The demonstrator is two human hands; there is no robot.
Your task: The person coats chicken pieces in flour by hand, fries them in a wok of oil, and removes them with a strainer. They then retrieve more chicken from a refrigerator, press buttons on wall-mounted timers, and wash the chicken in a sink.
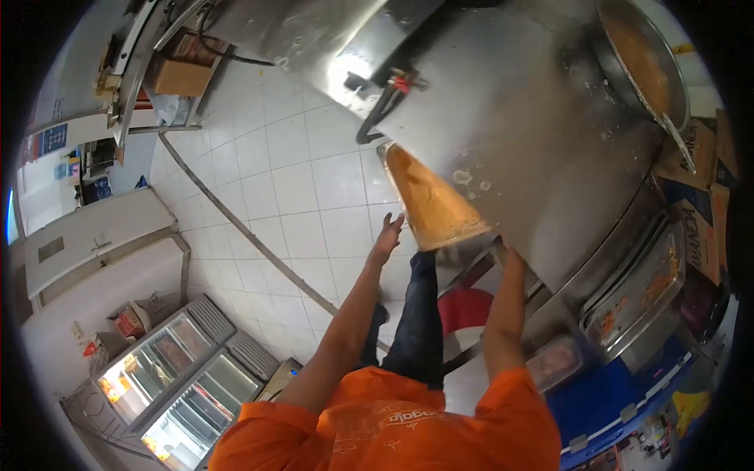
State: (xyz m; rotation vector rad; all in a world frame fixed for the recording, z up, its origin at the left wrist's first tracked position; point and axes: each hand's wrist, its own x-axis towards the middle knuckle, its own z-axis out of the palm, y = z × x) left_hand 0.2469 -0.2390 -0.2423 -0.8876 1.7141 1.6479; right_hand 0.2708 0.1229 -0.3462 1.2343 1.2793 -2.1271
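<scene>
A deep metal pan (458,239) with a thick orange mixture (436,202) inside is tilted at the edge of the steel worktop (542,180). My left hand (387,238) is by the pan's left side, its fingers stretched apart; whether a fingertip touches the wall is hard to see. At the near right corner, my right hand (507,253) grips the pan, with most of its fingers hidden.
A large round pot (687,90) of orange liquid stands on the worktop, a long utensil (678,143) across its rim. To the right are a food-smeared tray (636,286) and cardboard boxes (699,235). A red stool (463,310) is below. Glass-fronted display cases (188,377) stand at left.
</scene>
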